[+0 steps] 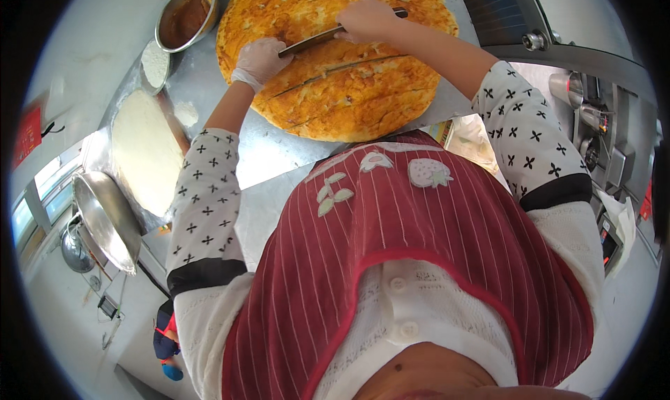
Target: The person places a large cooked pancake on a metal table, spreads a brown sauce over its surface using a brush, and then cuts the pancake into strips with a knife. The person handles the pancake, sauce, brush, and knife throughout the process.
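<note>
A large, round, golden-brown flatbread lies on the metal worktop in front of me. A long knife runs slantwise across it, blade edge down against the crust. My right hand grips the knife at its handle end, where a black butt sticks out past the fist. At the other end, my left hand, in a clear plastic glove, holds the blade near its tip and rests over the bread's left side. Nearer to me, long cuts cross the bread roughly parallel to the blade. My fingers hide part of the knife.
On the metal worktop at left stand a bowl of brown sauce and a bowl of white flour. A rolling pin lies against a flat dough sheet. A steel basin sits lower left. Another person is farther off.
</note>
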Demonstrator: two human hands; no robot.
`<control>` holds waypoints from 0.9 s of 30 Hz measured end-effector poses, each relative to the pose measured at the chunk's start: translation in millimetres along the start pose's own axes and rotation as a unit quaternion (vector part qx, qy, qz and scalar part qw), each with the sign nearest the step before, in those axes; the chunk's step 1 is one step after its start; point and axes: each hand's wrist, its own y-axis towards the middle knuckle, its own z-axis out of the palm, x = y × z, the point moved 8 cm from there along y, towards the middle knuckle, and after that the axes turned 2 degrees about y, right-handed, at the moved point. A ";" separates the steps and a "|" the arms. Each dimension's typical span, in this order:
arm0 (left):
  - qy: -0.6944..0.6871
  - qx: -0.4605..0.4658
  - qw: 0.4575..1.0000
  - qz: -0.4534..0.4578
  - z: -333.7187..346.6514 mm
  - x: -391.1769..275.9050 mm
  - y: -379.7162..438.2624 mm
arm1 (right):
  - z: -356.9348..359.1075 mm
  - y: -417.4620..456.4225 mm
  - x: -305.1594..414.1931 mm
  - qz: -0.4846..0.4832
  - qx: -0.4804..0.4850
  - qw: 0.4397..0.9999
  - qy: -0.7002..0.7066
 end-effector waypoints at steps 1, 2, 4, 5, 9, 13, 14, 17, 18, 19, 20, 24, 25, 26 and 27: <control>-0.003 0.027 0.999 -0.017 3.4 1.3 2.3 | 0.4 1.5 1.0 -0.003 0.013 1.000 -0.013; -0.006 0.054 0.998 -0.035 6.4 2.3 6.0 | 0.0 1.1 -3.8 -0.007 -0.017 1.000 0.011; 0.001 0.091 0.995 -0.050 5.8 -0.8 8.2 | -0.7 -3.6 -11.9 -0.013 -0.074 0.995 0.063; 0.011 0.100 0.994 -0.049 4.9 -3.8 7.9 | 6.4 -2.0 -11.4 -0.014 -0.059 0.997 0.045; -0.002 0.013 1.000 -0.010 5.5 -0.6 1.0 | 0.1 -4.3 -3.7 -0.012 -0.036 0.999 -0.003; -0.006 0.039 0.999 -0.026 3.2 -0.1 5.2 | 1.9 -1.2 -8.9 0.019 -0.007 1.000 0.022; -0.007 0.034 0.999 -0.029 5.5 -0.3 0.2 | 1.0 0.1 -5.3 0.010 -0.008 1.000 0.018; -0.007 0.026 0.999 -0.032 -2.5 -2.5 1.7 | -14.5 -6.9 -8.8 0.001 -0.030 1.000 0.005; -0.010 0.029 0.999 -0.037 -9.2 -6.7 2.2 | -22.5 -12.1 -9.9 0.003 -0.044 0.999 0.007; -0.014 0.032 0.999 -0.042 -15.6 -11.2 4.1 | -29.2 -16.7 -12.0 0.005 -0.059 0.998 0.009; -0.010 0.038 0.999 -0.034 -20.8 -18.9 8.7 | -32.1 -22.3 -17.5 0.013 -0.068 0.997 0.016; -0.018 0.033 0.999 -0.011 -32.6 -41.3 30.9 | -31.0 -39.0 -49.5 0.038 -0.066 0.997 0.022; -0.027 0.028 0.999 -0.004 -32.5 -45.5 35.8 | -26.5 -41.7 -56.5 0.043 -0.053 0.997 0.021; -0.020 0.031 0.999 0.007 -31.6 -50.6 40.8 | -24.3 -46.9 -62.1 0.046 -0.062 0.997 0.022; -0.013 0.035 0.999 0.018 -30.2 -54.8 44.8 | -28.8 -54.1 -63.7 0.048 -0.072 0.996 0.022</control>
